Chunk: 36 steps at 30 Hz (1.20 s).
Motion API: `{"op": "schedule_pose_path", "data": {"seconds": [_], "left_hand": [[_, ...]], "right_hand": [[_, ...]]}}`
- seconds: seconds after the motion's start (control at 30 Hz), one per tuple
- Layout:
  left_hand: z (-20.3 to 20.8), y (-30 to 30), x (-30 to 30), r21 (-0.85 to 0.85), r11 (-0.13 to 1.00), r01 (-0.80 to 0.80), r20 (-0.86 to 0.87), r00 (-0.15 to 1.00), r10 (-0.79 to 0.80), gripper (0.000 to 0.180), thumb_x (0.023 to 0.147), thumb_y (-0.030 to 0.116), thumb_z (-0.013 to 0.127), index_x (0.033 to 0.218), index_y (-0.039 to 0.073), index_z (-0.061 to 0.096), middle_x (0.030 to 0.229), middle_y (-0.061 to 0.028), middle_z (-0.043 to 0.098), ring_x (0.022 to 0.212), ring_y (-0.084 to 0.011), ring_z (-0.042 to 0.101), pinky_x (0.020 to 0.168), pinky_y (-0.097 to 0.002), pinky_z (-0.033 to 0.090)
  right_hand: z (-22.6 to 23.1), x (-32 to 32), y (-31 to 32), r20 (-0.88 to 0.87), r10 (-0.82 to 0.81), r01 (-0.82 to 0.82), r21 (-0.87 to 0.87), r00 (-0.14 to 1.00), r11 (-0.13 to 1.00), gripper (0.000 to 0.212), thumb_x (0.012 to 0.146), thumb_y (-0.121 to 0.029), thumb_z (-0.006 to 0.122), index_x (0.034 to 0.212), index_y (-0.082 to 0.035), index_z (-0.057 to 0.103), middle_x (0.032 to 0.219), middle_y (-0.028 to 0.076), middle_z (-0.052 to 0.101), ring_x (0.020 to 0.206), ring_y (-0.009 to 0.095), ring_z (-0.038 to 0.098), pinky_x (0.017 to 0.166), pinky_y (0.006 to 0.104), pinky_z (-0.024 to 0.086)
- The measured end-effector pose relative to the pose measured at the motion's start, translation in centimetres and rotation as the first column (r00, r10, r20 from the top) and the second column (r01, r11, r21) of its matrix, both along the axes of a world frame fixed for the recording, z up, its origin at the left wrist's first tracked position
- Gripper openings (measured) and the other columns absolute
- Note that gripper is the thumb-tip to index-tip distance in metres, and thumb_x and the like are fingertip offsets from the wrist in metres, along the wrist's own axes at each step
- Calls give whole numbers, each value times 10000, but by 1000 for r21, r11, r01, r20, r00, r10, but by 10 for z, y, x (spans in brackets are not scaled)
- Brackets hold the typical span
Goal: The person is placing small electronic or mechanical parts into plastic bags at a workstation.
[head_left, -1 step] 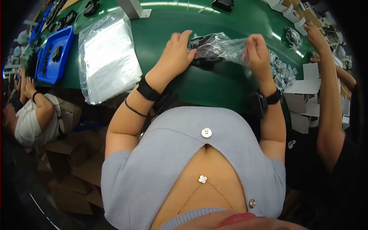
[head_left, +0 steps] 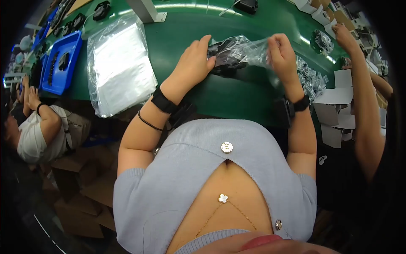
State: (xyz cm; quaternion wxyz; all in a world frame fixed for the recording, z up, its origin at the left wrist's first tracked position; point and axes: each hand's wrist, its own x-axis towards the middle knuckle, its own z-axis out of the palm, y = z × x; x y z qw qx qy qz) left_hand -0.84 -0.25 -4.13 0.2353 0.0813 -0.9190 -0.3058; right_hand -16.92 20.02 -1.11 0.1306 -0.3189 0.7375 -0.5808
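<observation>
A black device in a clear plastic bag [head_left: 231, 54] lies on the green table in front of me. My left hand [head_left: 193, 61] holds it at its left end, thumb on the near side. My right hand [head_left: 282, 56] has its fingers closed on the bag's loose right end, drawing the film out sideways. The device's exact kind is hard to make out through the creased, shiny plastic.
To the left lies a stack of flat clear bags [head_left: 120, 63], beside a blue tray [head_left: 78, 46] holding small black parts. A metal post [head_left: 146, 10] stands behind. On the right are bagged items [head_left: 311, 78], white boxes [head_left: 336, 101] and a co-worker's arm [head_left: 359, 80].
My right hand has shifted slightly up and left, still gripping the bag's end. My left hand stays nearly in place on the device.
</observation>
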Motion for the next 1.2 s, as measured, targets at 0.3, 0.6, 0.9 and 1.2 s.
{"op": "schedule_pose_path", "data": {"seconds": [0.3,0.6,0.9,1.2], "left_hand": [[17,-7,-13,800,586,-132,312,925,-217,504,825,11,546,1295,-7,363,911,-129,542,798,-218,618,699,-314,539],[-2,0,-25,825,540,169,-131,985,-109,496,867,17,553,1296,-12,305,936,-91,526,809,-161,610,701,-257,526],[9,-2,-19,790,576,211,-93,969,-228,326,859,68,591,1151,-8,467,844,-47,569,739,-103,584,656,-223,479],[17,-7,-15,673,722,164,21,970,-240,176,878,67,564,1038,-5,556,836,-19,573,751,-83,575,679,-212,469]], "right_hand": [[-40,5,-54,-589,151,-44,192,794,980,245,801,-55,627,1020,-31,519,817,49,609,715,114,568,650,271,468],[-13,29,-78,237,138,-75,-258,962,963,274,843,-172,603,1040,1,526,888,75,612,764,144,594,678,275,495],[-8,-155,-10,400,-330,341,47,855,939,361,937,-312,452,1033,18,566,920,145,641,772,241,640,653,338,531],[0,-106,-82,-927,127,166,195,352,967,219,792,-85,564,999,-78,637,1077,132,603,995,325,561,791,386,488]]}}
